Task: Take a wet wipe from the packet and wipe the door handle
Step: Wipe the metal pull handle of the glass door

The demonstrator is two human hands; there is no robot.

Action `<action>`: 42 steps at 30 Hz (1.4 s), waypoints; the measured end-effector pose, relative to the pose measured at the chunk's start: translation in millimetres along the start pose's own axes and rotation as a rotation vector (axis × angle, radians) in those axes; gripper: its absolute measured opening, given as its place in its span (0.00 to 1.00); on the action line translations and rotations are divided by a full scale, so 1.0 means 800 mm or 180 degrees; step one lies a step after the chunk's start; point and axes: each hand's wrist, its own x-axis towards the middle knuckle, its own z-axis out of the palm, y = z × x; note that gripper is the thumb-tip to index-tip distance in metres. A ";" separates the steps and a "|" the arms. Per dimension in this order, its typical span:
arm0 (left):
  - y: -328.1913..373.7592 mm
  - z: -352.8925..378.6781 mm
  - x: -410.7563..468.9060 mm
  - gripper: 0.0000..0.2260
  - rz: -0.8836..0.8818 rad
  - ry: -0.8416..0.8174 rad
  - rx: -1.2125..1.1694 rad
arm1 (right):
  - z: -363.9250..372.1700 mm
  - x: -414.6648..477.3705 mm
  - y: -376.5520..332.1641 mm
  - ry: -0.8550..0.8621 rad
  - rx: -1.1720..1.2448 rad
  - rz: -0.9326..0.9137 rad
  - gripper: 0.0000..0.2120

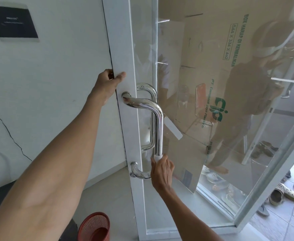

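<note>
Head view: left hand [108,85], arm stretched forward, grips the edge of the white-framed glass door [123,49], thumb on its face and fingers curled behind. Right hand [161,173] is closed around a white wet wipe [158,157], wrapped on the lower end of the polished chrome D-shaped door handle [158,126]. Brown cardboard sheet [212,84] leans behind the glass; a red mesh basket [94,226] sits on the floor below. Handle's long bar runs vertically.

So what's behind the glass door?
Behind the clear glass door leans a big brown cardboard sheet with green print, plus shoes on the floor. The cardboard hides whatever lies beyond it.
</note>
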 end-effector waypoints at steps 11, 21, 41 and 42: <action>-0.019 0.016 -0.002 0.16 0.0342 0.0246 -0.0235 | -0.030 0.054 -0.052 0.0603 0.0383 -0.0294 0.12; -0.047 0.036 -0.011 0.13 0.0389 0.0576 -0.0221 | 0.012 0.004 0.003 -0.0115 -0.0002 0.0082 0.14; -0.106 0.058 -0.048 0.19 -0.0300 0.0794 -0.0537 | 0.038 -0.010 0.017 -0.0240 0.0210 0.0429 0.24; -0.109 0.059 -0.051 0.19 -0.0315 0.0812 -0.0500 | 0.035 -0.008 0.015 -0.0237 0.0192 0.0423 0.22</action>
